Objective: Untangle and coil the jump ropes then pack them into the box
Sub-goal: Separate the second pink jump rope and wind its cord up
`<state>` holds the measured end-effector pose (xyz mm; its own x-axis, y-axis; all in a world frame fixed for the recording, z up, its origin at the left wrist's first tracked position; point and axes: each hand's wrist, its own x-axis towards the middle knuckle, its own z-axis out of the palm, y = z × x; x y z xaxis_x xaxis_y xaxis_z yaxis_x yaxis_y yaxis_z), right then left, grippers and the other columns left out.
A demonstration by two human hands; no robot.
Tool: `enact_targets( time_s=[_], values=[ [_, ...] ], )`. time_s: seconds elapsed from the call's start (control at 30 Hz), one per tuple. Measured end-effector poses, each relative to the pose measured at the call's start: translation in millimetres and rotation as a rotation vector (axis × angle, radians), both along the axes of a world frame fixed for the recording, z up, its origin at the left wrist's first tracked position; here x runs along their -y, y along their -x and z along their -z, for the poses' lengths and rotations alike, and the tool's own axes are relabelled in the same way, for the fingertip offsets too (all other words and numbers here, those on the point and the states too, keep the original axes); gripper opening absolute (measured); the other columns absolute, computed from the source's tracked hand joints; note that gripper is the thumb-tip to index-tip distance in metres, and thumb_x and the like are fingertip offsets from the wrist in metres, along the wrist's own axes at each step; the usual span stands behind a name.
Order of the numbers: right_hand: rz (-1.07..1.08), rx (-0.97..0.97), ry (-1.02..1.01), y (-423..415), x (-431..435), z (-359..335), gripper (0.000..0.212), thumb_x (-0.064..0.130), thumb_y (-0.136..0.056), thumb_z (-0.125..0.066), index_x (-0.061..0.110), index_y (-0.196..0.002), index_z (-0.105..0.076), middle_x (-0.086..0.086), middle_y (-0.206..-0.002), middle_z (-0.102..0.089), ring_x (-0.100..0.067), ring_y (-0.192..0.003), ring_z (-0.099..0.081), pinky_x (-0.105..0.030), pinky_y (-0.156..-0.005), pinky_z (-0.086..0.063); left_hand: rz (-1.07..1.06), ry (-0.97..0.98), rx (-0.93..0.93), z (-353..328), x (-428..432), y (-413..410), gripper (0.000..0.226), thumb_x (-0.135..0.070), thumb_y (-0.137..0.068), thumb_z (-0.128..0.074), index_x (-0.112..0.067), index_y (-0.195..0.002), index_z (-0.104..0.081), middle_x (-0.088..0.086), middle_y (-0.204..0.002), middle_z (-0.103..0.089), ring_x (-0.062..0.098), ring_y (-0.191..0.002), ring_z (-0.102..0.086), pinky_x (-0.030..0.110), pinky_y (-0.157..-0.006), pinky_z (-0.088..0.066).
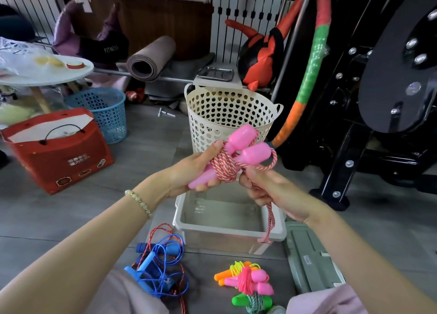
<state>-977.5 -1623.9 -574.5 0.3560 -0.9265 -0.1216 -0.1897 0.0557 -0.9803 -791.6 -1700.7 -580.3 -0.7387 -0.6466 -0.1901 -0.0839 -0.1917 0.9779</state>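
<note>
- Up in front of the chest, above the box [180, 221], sits the pink jump rope [246, 152]: its two handles side by side, the red-and-white cord [223, 169] wound round their middle
- The left hand [196, 169] is curled round the near ends of the handles, thumb up against the wraps, so it has the bundle firmly
- The right hand [267, 190] is closed on the cord just beside the coil, and a loose tail [269, 221] drops from it to the box's right rim
- By my reading, this is the last of the winding, with the end not yet tucked
- Big risk here: let the tension go on the right and those wraps could spring loose off the smooth plastic handles
- The small loop [272, 162] sticking out at the far right of the coil looks slack; pull hard and it may slide or knot
- That dangling tail could catch on the box rim on the way down and drag the coil open
- On the floor at near left lies the blue rope tangle [160, 266], not yet sorted, easy to snag with an arm
- The finished bundles [248, 280] lie near centre on the floor and the lid [309, 257] lies right of the box, both clear of the hands
</note>
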Motion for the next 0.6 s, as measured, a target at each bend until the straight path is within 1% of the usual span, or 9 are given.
enact_targets(
  time_s=[0.03,0.07,0.1,0.17,0.23,0.33,0.4,0.47,0.6],
  values=[
    [0.042,-0.123,0.087,-6,1,3,0.047,0.066,-0.075,-0.054,0.025,-0.097,-0.056,0.012,-0.076,-0.056,0.0,-0.066,-0.052,-0.013,-0.062,-0.042,-0.045,0.025,0.009,2,1,2,0.061,-0.063,-0.083,-0.033,-0.006,-0.089,-0.054,-0.001,-0.048,-0.049,0.007,-0.032,-0.035,0.014,-0.031,-0.028],
    [0.085,-0.26,0.177,-10,3,8,0.045,0.064,-0.08,-0.05,0.027,-0.105,-0.057,0.011,-0.088,-0.065,-0.003,-0.081,-0.06,-0.019,-0.076,-0.048,-0.087,0.054,0.032,5,1,5,0.061,-0.064,-0.083,-0.034,-0.007,-0.084,-0.056,0.0,-0.049,-0.05,0.007,-0.033,-0.035,0.015,-0.032,-0.028],
    [0.121,-0.405,0.244,-13,3,13,0.044,0.064,-0.083,-0.049,0.029,-0.11,-0.055,0.005,-0.092,-0.066,-0.009,-0.087,-0.061,-0.029,-0.085,-0.049,-0.126,0.087,0.066,8,1,7,0.06,-0.065,-0.084,-0.034,-0.009,-0.077,-0.056,0.0,-0.049,-0.052,0.008,-0.034,-0.036,0.015,-0.033,-0.028],
    [0.139,-0.608,0.333,-15,2,20,0.036,0.052,-0.089,-0.051,0.028,-0.116,-0.051,0.002,-0.073,-0.053,-0.01,-0.068,-0.05,-0.034,-0.074,-0.044,-0.191,0.136,0.112,13,2,10,0.058,-0.063,-0.087,-0.036,-0.01,-0.078,-0.057,0.002,-0.052,-0.054,0.01,-0.035,-0.038,0.016,-0.035,-0.03],
    [0.143,-0.683,0.38,-12,2,19,0.03,0.035,-0.094,-0.052,0.025,-0.122,-0.05,0.01,-0.065,-0.042,-0.005,-0.057,-0.04,-0.03,-0.063,-0.036,-0.229,0.154,0.105,15,9,6,0.056,-0.063,-0.088,-0.038,-0.01,-0.088,-0.056,0.004,-0.055,-0.055,0.011,-0.035,-0.039,0.016,-0.035,-0.031],
    [0.13,-0.854,0.478,-7,-1,8,0.024,0.032,-0.096,-0.048,0.022,-0.115,-0.058,0.011,-0.071,-0.055,-0.001,-0.065,-0.05,-0.027,-0.061,-0.037,-0.28,0.244,0.154,17,20,-4,0.052,-0.059,-0.09,-0.039,-0.01,-0.095,-0.055,0.004,-0.057,-0.057,0.012,-0.036,-0.042,0.017,-0.036,-0.034],
    [0.113,-0.963,0.541,-5,-3,1,0.023,0.037,-0.096,-0.046,0.025,-0.107,-0.062,0.008,-0.081,-0.064,-0.014,-0.078,-0.057,-0.031,-0.064,-0.038,-0.298,0.301,0.207,20,23,-8,0.046,-0.052,-0.094,-0.039,-0.009,-0.097,-0.055,0.003,-0.055,-0.058,0.012,-0.036,-0.044,0.018,-0.036,-0.036],
    [0.084,-0.955,0.595,-4,-3,-5,0.023,0.042,-0.095,-0.047,0.027,-0.1,-0.065,0.01,-0.075,-0.059,-0.014,-0.074,-0.053,-0.032,-0.062,-0.034,-0.251,0.332,0.264,22,24,-10,0.045,-0.051,-0.094,-0.04,-0.009,-0.1,-0.057,0.001,-0.054,-0.059,0.011,-0.037,-0.046,0.018,-0.036,-0.037],
    [0.127,-0.714,0.652,7,6,-10,0.025,0.045,-0.087,-0.051,0.027,-0.088,-0.069,0.013,-0.07,-0.063,-0.006,-0.066,-0.056,-0.034,-0.063,-0.045,0.079,0.356,0.371,22,12,-8,0.044,-0.06,-0.084,-0.039,-0.023,-0.1,-0.057,0.003,-0.058,-0.059,0.011,-0.039,-0.049,0.02,-0.038,-0.04]
  ],
)
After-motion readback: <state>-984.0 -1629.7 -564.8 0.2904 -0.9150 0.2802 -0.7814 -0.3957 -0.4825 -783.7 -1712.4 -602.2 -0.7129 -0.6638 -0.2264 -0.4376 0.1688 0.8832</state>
